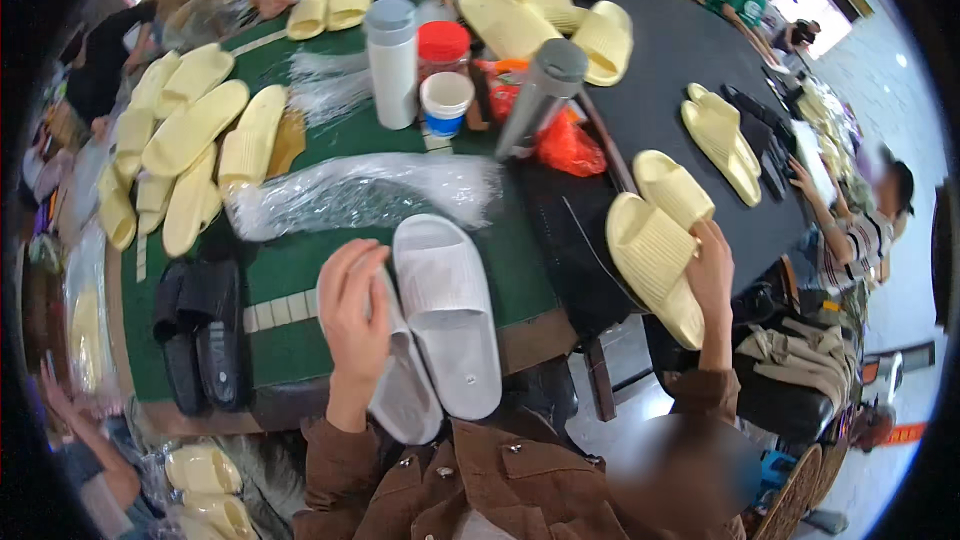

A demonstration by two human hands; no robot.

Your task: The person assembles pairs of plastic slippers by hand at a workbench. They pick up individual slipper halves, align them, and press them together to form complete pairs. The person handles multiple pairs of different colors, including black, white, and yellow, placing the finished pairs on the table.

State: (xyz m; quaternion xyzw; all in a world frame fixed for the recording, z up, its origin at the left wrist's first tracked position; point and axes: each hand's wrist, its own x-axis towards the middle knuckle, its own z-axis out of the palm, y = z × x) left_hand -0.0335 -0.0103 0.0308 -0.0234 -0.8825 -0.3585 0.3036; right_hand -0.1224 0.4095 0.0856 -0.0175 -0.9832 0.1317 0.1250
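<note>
Your left hand point(352, 315) closed its grip on one of the two white slippers point(447, 315) at the near edge of the green surface point(290, 270), your right hand point(712, 275) gripped a yellow slipper point(652, 262), and the clear plastic bag point(365, 192) beyond lay unfilled.

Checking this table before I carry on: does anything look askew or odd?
The grey bottle leans sharply among the upright containers, propped against the orange bag. The left hand rests on white slippers overhanging the table edge.
</note>
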